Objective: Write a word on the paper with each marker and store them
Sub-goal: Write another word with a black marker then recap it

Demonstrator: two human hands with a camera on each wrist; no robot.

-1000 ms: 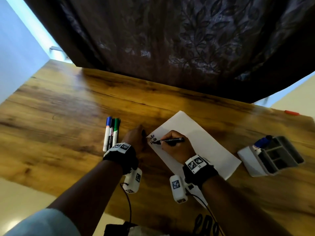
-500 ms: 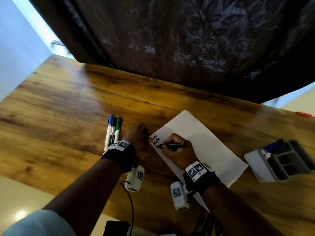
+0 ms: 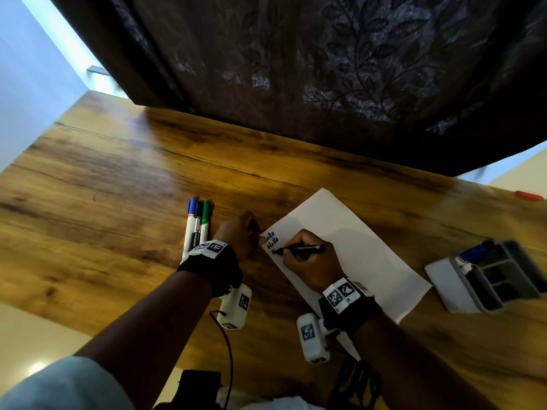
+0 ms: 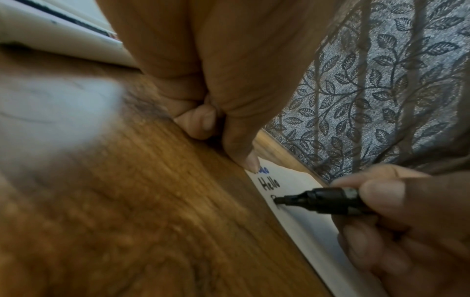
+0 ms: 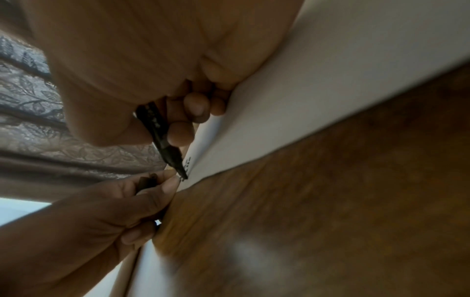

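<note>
A white paper lies slanted on the wooden table. It bears a blue word and under it "Hello" in black. My right hand pinches an uncapped black marker, whose tip touches the paper just below "Hello". My left hand is curled beside the paper's left corner. One fingertip presses that corner and a dark cap sits between its fingers. Blue, black and green markers lie side by side left of that hand.
A grey and white organizer tray stands at the right with a blue marker in its near-left slot. A small red object lies at the far right edge. A dark leaf-patterned curtain hangs behind the table.
The black "Hello" has been finished and the marker tip has dropped to a spot just under it. My left hand has stayed at the paper's corner.
</note>
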